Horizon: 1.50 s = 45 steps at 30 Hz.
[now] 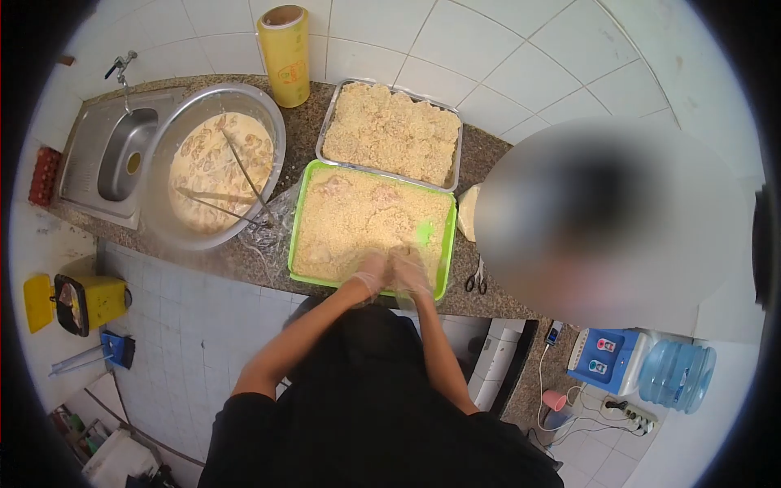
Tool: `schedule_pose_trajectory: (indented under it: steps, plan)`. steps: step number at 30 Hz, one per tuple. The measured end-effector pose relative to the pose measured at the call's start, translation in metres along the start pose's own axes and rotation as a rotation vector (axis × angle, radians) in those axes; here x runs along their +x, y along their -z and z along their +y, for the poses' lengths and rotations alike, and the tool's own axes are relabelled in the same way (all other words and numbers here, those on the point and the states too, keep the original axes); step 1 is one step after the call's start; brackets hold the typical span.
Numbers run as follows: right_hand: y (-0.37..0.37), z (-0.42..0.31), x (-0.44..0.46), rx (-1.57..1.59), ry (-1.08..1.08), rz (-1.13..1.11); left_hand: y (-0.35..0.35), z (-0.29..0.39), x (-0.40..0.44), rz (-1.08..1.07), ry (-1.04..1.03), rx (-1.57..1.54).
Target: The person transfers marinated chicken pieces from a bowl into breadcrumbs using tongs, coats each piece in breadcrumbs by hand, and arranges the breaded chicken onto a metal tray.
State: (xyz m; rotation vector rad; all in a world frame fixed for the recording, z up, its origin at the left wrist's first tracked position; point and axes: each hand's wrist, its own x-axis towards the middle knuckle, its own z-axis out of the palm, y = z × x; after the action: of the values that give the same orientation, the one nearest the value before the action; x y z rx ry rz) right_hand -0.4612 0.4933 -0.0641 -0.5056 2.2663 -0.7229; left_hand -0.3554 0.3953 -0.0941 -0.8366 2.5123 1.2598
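A green tray (448, 275) filled with pale breadcrumbs (325, 232) lies in front of me, with several meat pieces (386, 195) partly coated in it. My left hand (371, 267) and my right hand (406, 265), both in clear plastic gloves, are side by side in the crumbs at the tray's near edge. Motion blur and crumbs hide the fingers, so I cannot make out anything in them. Behind the green tray, a metal tray (459, 159) is packed with crumb-coated pieces (390, 130).
Left of the trays, a large metal bowl (275, 122) holds meat pieces in batter, with metal tongs (244, 167) in it. Plastic wrap roll (283, 65) stands behind. Scissors (477, 278) lie at right. A sink (130, 154) is far left; a water dispenser (606, 358) is lower right.
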Motion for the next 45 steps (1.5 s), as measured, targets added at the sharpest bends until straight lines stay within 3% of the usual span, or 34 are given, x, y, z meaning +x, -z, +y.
schedule_pose_trajectory:
  steps: [2, 5, 7, 8, 9, 11, 12, 15, 17, 18, 20, 23, 24, 26, 27, 30, 33, 35, 38, 40, 42, 44, 45]
  plan:
    - [-0.003, -0.006, 0.0, 0.202, 0.05, 0.116, 0.029, 0.029, -0.01, 0.144, -0.067, -0.11]
    - [0.032, -0.023, 0.009, 0.552, -0.053, 0.051, 0.061, 0.052, -0.023, 0.358, -0.213, -0.379]
    - [0.056, -0.061, -0.01, 0.57, -0.029, 0.074, 0.06, 0.044, -0.015, 0.394, -0.332, -0.218]
    - [0.065, -0.071, -0.012, 0.575, -0.014, 0.085, 0.057, 0.027, -0.003, 0.358, -0.396, 0.055]
    - [0.067, -0.064, -0.003, 0.306, 0.164, 0.184, 0.05, 0.015, 0.006, 0.32, -0.453, 0.326]
    - [0.07, -0.041, 0.026, -0.254, 0.508, 0.369, 0.085, 0.047, -0.023, 0.075, -0.19, 0.276]
    - [0.072, -0.048, 0.031, -0.235, 0.465, 0.36, 0.098, 0.059, -0.034, -0.044, -0.058, 0.251]
    - [0.039, -0.067, 0.036, -0.258, 0.381, 0.309, 0.088, 0.044, -0.033, -0.125, 0.056, 0.251]
    - [-0.005, -0.05, 0.054, -0.406, 0.405, 0.264, 0.118, 0.066, -0.057, -0.118, -0.038, 0.292]
    - [-0.008, -0.04, 0.061, -0.309, 0.445, 0.257, 0.127, 0.075, -0.067, -0.12, -0.089, 0.311]
    - [0.001, -0.026, 0.073, -0.128, 0.538, 0.232, 0.08, 0.029, -0.046, -0.081, -0.113, 0.353]
    - [0.031, -0.057, 0.027, -0.202, 0.395, 0.371, 0.075, 0.001, -0.043, -0.007, -0.288, 0.411]
    - [0.026, -0.055, 0.024, -0.253, 0.328, 0.268, 0.073, -0.002, -0.051, 0.005, -0.368, 0.422]
    - [0.016, -0.046, 0.032, -0.352, 0.193, 0.079, 0.074, -0.015, -0.059, 0.068, -0.294, 0.376]
    - [0.016, -0.042, 0.041, -0.315, 0.228, 0.059, 0.079, -0.021, -0.058, 0.101, -0.268, 0.365]
    - [0.028, -0.038, 0.045, -0.213, 0.273, 0.01, 0.096, -0.029, -0.076, 0.505, -0.35, 0.015]
    - [0.059, -0.067, 0.018, -0.126, 0.289, 0.015, 0.124, -0.01, -0.089, 0.365, -0.182, 0.144]
    - [0.066, -0.072, 0.009, -0.031, 0.364, 0.07, 0.115, -0.017, -0.085, 0.31, -0.25, 0.151]
    - [0.095, -0.129, -0.05, -0.276, 0.537, 0.273, 0.077, -0.034, -0.068, 0.26, -0.283, 0.138]
    - [0.093, -0.139, -0.069, -0.129, 0.565, 0.228, 0.049, -0.046, -0.057, 0.246, -0.272, 0.161]
    - [0.088, -0.133, -0.077, -0.104, 0.601, 0.257, 0.029, -0.047, -0.049, 0.247, -0.25, 0.215]
    - [0.073, -0.107, -0.074, -0.201, 0.648, 0.351, 0.053, -0.01, -0.06, 0.175, -0.08, 0.2]
    - [0.059, -0.086, -0.069, -0.314, 0.548, 0.367, 0.061, 0.006, -0.064, 0.141, 0.008, 0.194]
